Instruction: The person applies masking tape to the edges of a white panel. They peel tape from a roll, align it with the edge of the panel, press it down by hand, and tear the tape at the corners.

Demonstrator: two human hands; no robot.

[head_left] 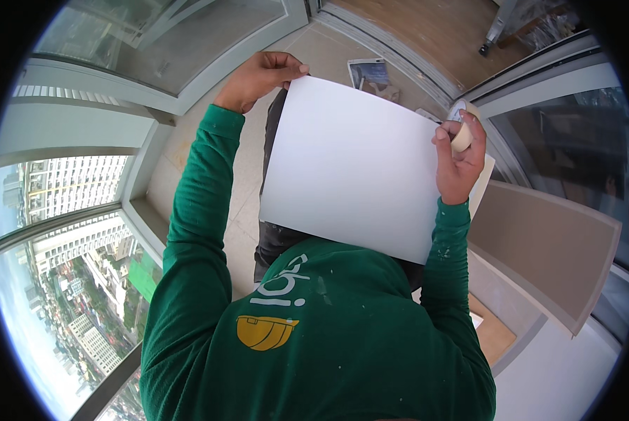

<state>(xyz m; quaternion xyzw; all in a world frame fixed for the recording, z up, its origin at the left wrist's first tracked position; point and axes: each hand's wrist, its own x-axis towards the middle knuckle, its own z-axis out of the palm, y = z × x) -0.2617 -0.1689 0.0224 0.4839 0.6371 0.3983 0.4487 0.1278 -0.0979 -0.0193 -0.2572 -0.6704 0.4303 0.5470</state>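
Well left of my left hand, high-rise buildings (pixel 79 179) show through the glass. My left hand (pixel 269 77) pinches one corner of one white sheet (pixel 356 168), which spans between my two hands, over my lap. Past the sheet, between my hands, one printed item (pixel 368 71) lies on the floor. My right hand (pixel 462 160) holds one roll of tape (pixel 461 142), thumb at the sheet's other far corner. Right of it stands one brown panel (pixel 549 245).

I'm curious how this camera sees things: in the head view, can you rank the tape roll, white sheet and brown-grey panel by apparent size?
1. White sheet
2. Brown-grey panel
3. Tape roll, partly hidden by the right hand
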